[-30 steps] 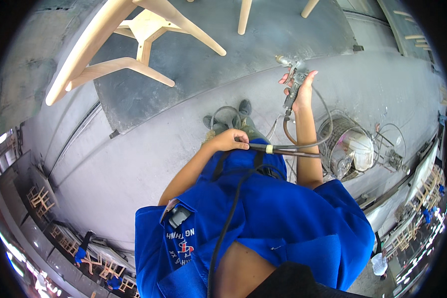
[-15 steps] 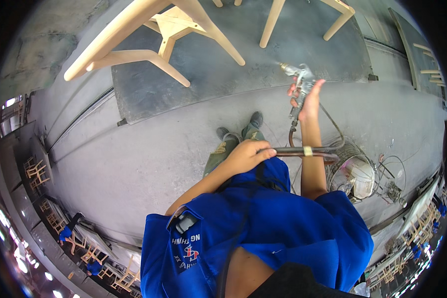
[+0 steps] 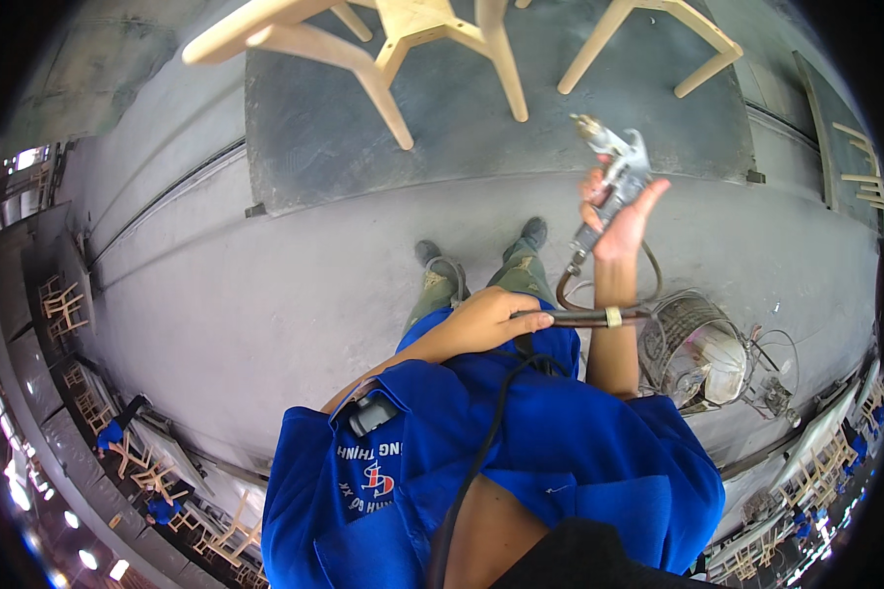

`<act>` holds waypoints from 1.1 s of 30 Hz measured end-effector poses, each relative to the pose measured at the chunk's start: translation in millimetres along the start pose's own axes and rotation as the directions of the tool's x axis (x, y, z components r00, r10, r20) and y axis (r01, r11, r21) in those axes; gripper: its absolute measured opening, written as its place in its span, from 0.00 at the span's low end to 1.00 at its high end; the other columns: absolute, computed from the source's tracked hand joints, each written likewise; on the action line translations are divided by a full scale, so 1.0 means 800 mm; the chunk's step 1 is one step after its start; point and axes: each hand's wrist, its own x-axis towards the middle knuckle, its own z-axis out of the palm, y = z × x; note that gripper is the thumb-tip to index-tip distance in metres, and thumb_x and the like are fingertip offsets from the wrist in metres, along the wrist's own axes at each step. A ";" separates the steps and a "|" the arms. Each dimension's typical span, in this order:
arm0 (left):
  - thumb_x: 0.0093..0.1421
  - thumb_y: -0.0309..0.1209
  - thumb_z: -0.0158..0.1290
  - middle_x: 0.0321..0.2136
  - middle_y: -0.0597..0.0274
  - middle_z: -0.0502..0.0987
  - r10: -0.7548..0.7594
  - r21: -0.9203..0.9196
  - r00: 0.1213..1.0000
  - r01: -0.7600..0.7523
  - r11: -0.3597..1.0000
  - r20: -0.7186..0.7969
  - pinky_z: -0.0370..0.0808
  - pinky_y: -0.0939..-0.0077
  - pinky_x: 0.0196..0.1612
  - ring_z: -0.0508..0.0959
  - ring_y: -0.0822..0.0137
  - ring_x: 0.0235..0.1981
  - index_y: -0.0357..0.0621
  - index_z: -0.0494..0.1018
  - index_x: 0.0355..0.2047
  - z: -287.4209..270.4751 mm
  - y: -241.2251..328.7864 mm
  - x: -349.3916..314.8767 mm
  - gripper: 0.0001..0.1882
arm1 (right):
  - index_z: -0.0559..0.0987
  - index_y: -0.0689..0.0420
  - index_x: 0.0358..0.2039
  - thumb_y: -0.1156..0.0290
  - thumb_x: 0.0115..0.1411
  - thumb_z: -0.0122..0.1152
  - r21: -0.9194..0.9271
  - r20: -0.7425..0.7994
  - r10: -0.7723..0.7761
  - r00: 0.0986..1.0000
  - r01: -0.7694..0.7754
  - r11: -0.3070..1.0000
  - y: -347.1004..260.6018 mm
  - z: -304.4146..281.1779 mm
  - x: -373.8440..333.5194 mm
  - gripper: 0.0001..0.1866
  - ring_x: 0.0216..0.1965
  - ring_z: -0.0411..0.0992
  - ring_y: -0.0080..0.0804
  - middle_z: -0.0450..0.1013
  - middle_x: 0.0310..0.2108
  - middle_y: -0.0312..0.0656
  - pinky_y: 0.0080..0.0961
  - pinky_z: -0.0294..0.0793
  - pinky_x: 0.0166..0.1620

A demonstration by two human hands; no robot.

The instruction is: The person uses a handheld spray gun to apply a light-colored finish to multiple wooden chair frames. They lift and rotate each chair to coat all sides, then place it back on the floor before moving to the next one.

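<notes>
My right hand grips a metal spray gun by its handle, the nozzle angled up and left toward the chairs. Close to my waist, my left hand is closed round a dark hose that bears a pale band of tape. A brown length of hose loops up to the gun's lower end. Beyond the gun stands a bare wooden chair frame, cut off by the upper edge. To its right another pale wooden frame rests on the same dark board.
A wire-mesh basket with a pale container inside stands on the floor to my right, hoses and fittings beside it. Another dark board leans at far right. Rows of chairs and people in blue line the lower left and lower right.
The spray gun and my right hand have shifted slightly right and down in view. The chairs sit farther right, and my feet are farther apart. The faint mist at the nozzle no longer shows.
</notes>
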 end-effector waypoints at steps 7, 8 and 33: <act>0.71 0.47 0.50 0.21 0.59 0.77 -0.114 -0.117 0.976 0.093 0.989 -0.184 0.69 0.71 0.32 0.74 0.69 0.26 0.39 0.78 0.30 -0.066 -0.071 -0.111 0.23 | 0.76 0.59 0.42 0.20 0.61 0.25 -0.242 -0.272 0.135 0.953 -0.203 0.949 0.206 -0.038 0.095 0.51 0.23 0.72 0.31 0.71 0.21 0.38 0.22 0.59 0.18; 0.70 0.48 0.50 0.21 0.56 0.77 -0.123 -0.107 0.969 0.102 0.989 -0.215 0.69 0.69 0.31 0.74 0.66 0.24 0.39 0.78 0.29 -0.074 -0.081 -0.125 0.24 | 0.76 0.59 0.41 0.21 0.61 0.25 -0.270 -0.375 0.120 0.919 -0.233 0.934 0.228 -0.054 0.102 0.50 0.23 0.72 0.31 0.71 0.21 0.38 0.24 0.60 0.18; 0.71 0.46 0.51 0.24 0.58 0.77 0.575 -0.304 0.812 -0.525 0.795 0.099 0.71 0.74 0.34 0.73 0.69 0.26 0.36 0.78 0.34 -0.181 -0.046 -0.229 0.22 | 0.73 0.66 0.54 0.16 0.55 0.25 -0.835 0.360 -0.231 0.904 0.422 0.352 0.127 0.414 -0.157 0.60 0.31 0.75 0.27 0.75 0.32 0.42 0.13 0.62 0.18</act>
